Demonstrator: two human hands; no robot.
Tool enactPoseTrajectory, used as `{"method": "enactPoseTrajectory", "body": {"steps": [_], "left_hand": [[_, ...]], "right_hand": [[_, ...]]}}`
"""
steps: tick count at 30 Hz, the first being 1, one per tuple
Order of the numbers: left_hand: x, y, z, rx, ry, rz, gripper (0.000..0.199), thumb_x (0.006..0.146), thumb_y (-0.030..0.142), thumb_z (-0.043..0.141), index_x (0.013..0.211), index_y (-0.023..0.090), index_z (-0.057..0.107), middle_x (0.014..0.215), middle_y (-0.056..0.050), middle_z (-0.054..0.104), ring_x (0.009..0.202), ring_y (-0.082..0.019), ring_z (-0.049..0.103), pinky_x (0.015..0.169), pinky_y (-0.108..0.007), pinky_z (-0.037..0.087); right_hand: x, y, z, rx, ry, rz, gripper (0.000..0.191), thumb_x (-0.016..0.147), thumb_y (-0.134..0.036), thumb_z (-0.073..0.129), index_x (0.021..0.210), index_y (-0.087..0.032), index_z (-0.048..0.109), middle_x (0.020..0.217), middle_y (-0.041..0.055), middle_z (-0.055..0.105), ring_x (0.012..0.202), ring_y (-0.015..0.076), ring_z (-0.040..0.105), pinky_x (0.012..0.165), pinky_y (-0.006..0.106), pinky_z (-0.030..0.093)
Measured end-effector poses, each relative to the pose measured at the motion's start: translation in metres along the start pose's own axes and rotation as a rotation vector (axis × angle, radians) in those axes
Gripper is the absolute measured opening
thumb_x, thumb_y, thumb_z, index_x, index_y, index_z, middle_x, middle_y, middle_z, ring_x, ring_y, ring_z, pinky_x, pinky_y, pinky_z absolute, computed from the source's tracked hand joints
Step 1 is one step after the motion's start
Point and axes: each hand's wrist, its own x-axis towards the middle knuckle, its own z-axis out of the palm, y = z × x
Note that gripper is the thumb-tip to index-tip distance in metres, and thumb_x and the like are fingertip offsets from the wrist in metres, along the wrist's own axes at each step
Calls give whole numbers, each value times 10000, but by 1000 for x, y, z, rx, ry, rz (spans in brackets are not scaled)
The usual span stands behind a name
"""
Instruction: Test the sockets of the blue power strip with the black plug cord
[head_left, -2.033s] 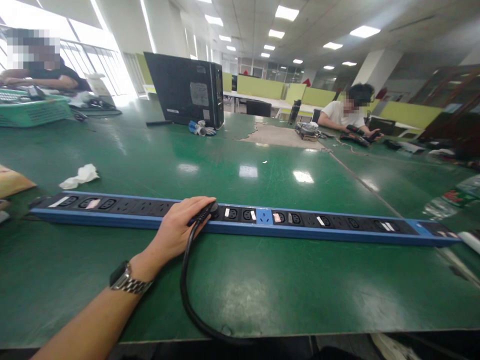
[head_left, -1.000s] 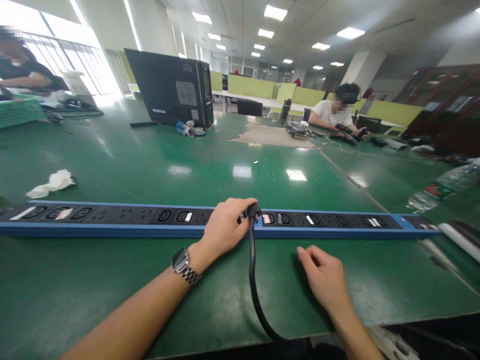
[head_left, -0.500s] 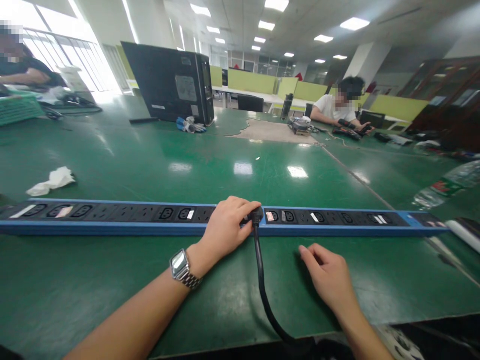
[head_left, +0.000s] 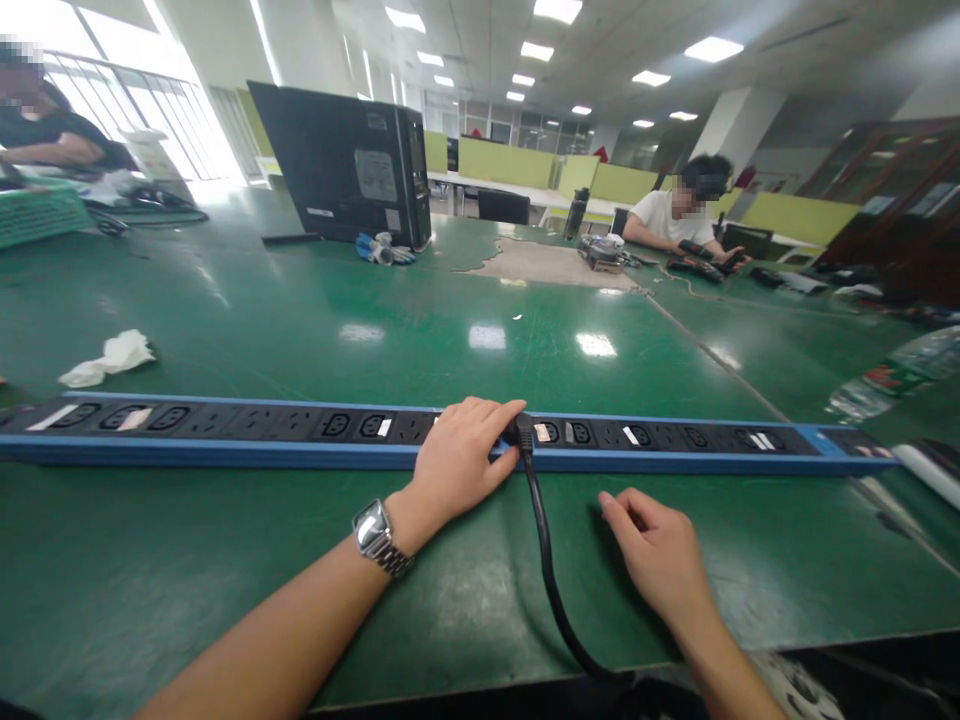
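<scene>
A long blue power strip [head_left: 300, 452] with black sockets lies across the green table. My left hand [head_left: 465, 455], with a metal watch [head_left: 377, 535] on its wrist, rests over the middle of the strip. Its thumb and fingers are around a black plug [head_left: 523, 432] at the strip's face. From the plug a thick black cable [head_left: 551, 580] curves down past the table's front edge. My right hand [head_left: 656, 550] lies on the table in front of the strip, fingers curled, with nothing visible in it.
Behind the strip are crumpled tissue [head_left: 112, 358], a black computer case [head_left: 345, 160], gloves [head_left: 385, 249] and, at the right, a plastic bottle [head_left: 892, 375]. A person [head_left: 679, 215] sits at the far right; another [head_left: 56, 135] is at the far left, by a green basket [head_left: 45, 212].
My left hand and the plug have shifted slightly to the right along the strip, and the cable has swung right with them. My right hand has not moved.
</scene>
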Motion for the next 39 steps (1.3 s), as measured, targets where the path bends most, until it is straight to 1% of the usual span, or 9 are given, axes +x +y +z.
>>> {"method": "enactPoseTrajectory", "body": {"steps": [5, 9, 11, 16, 19, 22, 24, 30, 39], "left_hand": [[1, 2, 0, 60, 15, -33, 515, 823, 324, 636, 1303, 169, 533, 1156, -94, 665, 1104, -284, 563, 985, -466, 401], [2, 4, 3, 172, 2, -80, 659, 769, 506, 697, 1301, 151, 534, 1223, -118, 642, 1159, -320, 539, 1041, -500, 343], [2, 5, 5, 206, -10, -90, 660, 773, 529, 692, 1292, 151, 539, 1229, -118, 643, 1158, -311, 544, 1031, -479, 356], [1, 3, 7, 233, -38, -94, 443, 840, 457, 638, 1188, 183, 607, 1179, -89, 668, 1098, -273, 582, 964, -434, 402], [1, 3, 7, 230, -45, -90, 551, 802, 576, 648, 1183, 179, 608, 1152, -95, 669, 1085, -291, 579, 967, -445, 398], [1, 2, 7, 219, -43, -80, 620, 786, 621, 646, 1208, 171, 591, 1155, -97, 664, 1089, -295, 574, 983, -456, 383], [1, 2, 7, 214, -46, -82, 613, 795, 616, 639, 1212, 170, 586, 1157, -96, 661, 1091, -293, 572, 981, -458, 381], [1, 2, 6, 217, -45, -80, 598, 800, 626, 628, 1198, 181, 588, 1156, -97, 662, 1083, -292, 574, 975, -450, 383], [0, 2, 6, 220, -42, -76, 599, 813, 613, 618, 1203, 159, 589, 1159, -99, 660, 1089, -288, 570, 983, -459, 387]], "right_hand": [[2, -8, -8, 232, 4, 68, 464, 860, -546, 548, 567, -185, 539, 517, -17, 474, 512, 129, 449, 525, 250, 337], [12, -45, -14, 634, -89, 178, 469, 806, -599, 603, 664, -153, 622, 503, -10, 526, 445, 112, 479, 444, 220, 369], [22, -70, -9, 742, -203, 229, 491, 782, -633, 618, 751, -143, 643, 505, -8, 555, 415, 103, 494, 401, 195, 345], [46, -123, -6, 1090, -683, 480, 432, 865, -563, 566, 832, -138, 638, 533, -17, 573, 403, 87, 520, 392, 176, 371], [47, -135, -39, 1424, -554, 309, 379, 868, -532, 581, 726, -181, 596, 430, -76, 419, 349, 62, 419, 393, 173, 357], [46, -121, -76, 1447, -330, 134, 334, 871, -471, 591, 681, -196, 587, 425, -56, 430, 370, 80, 444, 398, 188, 371], [49, -100, -87, 1377, -282, 217, 309, 866, -426, 587, 668, -188, 596, 435, -38, 457, 369, 85, 454, 377, 189, 362], [56, -36, -63, 1327, -392, 706, 425, 923, -421, 503, 584, -167, 538, 356, -78, 316, 252, 43, 292, 285, 152, 204], [55, -31, -43, 1122, -419, 705, 441, 966, -437, 435, 629, -171, 539, 351, -77, 345, 241, 58, 310, 282, 155, 183]]}}
